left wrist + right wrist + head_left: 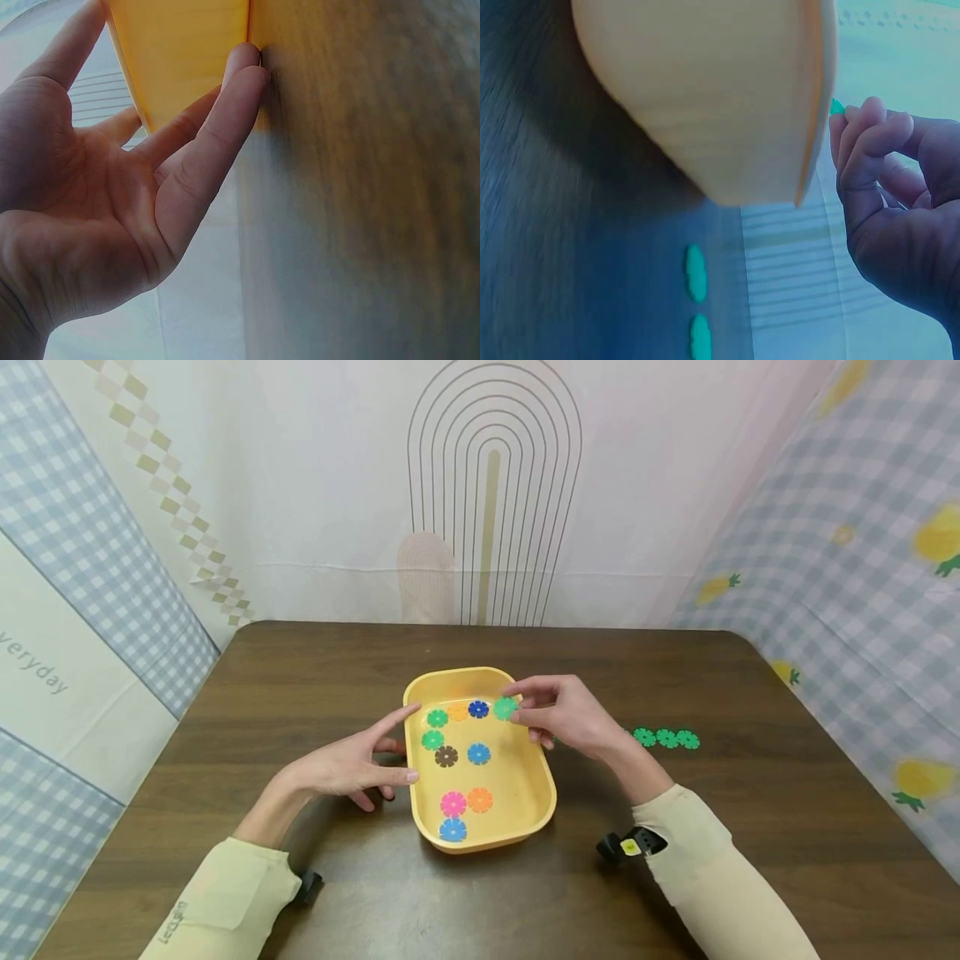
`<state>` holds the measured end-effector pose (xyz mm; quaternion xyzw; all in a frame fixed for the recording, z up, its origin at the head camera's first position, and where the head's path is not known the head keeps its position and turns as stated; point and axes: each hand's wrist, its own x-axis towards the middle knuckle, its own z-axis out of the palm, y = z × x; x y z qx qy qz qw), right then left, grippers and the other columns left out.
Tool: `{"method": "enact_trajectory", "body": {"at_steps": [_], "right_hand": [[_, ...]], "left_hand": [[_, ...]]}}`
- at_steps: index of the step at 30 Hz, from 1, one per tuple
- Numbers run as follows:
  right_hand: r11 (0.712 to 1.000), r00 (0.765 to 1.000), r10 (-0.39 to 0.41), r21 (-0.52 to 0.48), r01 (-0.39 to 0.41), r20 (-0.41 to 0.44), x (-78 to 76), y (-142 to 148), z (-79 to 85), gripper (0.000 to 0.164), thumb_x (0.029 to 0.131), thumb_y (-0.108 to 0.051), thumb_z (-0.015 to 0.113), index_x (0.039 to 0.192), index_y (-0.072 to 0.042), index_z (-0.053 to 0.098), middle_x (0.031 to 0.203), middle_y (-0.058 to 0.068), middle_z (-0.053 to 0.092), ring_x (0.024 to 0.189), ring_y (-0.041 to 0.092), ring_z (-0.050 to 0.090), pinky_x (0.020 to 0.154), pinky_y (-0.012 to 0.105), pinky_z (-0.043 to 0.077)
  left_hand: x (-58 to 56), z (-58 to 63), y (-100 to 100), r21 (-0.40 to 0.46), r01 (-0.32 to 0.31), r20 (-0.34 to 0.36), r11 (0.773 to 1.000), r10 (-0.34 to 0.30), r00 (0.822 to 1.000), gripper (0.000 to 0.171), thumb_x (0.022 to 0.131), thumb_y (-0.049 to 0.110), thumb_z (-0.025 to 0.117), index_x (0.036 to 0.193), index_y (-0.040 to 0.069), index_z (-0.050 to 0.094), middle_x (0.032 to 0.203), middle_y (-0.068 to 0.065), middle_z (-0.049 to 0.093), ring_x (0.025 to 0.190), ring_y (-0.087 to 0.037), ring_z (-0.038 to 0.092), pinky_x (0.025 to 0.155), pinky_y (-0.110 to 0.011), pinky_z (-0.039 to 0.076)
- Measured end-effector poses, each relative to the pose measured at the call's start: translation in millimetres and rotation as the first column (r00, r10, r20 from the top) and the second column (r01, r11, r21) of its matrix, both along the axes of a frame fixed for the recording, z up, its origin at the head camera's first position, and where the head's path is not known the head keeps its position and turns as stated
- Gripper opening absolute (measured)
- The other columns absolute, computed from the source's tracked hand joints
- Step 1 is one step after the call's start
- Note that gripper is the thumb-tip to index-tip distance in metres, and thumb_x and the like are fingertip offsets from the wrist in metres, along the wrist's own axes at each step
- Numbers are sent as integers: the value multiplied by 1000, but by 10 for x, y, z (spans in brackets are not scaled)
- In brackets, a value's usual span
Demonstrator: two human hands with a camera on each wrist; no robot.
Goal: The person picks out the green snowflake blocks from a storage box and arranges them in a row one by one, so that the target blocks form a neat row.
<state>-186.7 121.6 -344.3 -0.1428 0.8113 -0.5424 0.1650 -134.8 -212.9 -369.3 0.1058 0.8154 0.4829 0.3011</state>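
Note:
A yellow plastic tray (pixel 525 777) sits on the table with several flower-shaped discs inside. Above its far right corner, my right hand (pixel 566 710) pinches a light green flower-shaped disc (pixel 506 708) between thumb and fingers; in the right wrist view only a sliver of that green disc (pixel 837 107) shows past the tray rim. My left hand (pixel 352 764) rests against the tray's left side, thumb and index finger at the rim, its fingers spread and fairly straight. In the left wrist view, the other fingertips of my left hand (pixel 135 172) lie low along the outer wall.
Inside the tray are green discs (pixel 432 740), blue discs (pixel 479 754), a brown disc (pixel 446 756), a pink disc (pixel 453 803) and orange discs (pixel 480 800). Right of the tray, several green discs (pixel 666 738) form a row on the brown table (pixel 750 793), partly behind my right hand.

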Motion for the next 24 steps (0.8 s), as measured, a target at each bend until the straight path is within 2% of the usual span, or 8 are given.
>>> {"method": "enact_trajectory", "body": {"at_steps": [6,15,24], "right_hand": [[999,999,-47,-13,47,-7,6,236,-42,36,97,-12,77,132,-5,70,94,18,70,59,18,58,52,27,51],[991,991,-131,-6,131,-29,22,605,-148,39,97,-11,77,133,-2,68,94,14,70,62,19,61,54,27,53],[985,984,-172,-16,171,-40,30,908,-175,41,99,-10,74,138,0,64,85,9,68,62,15,60,53,27,52]], "left_hand": [[3,5,10,-10,2,-11,1000,-2,1000,100,98,36,77,168,42,7,157,-24,43,89,-27,69,73,-43,63],[16,-12,14,6,14,-19,1000,-14,1000,100,98,37,78,169,42,7,156,-24,44,87,-27,68,71,-43,62],[14,5,8,15,24,-26,1000,-24,999,100,99,37,77,169,41,6,158,-27,41,87,-27,68,70,-44,63]]}}
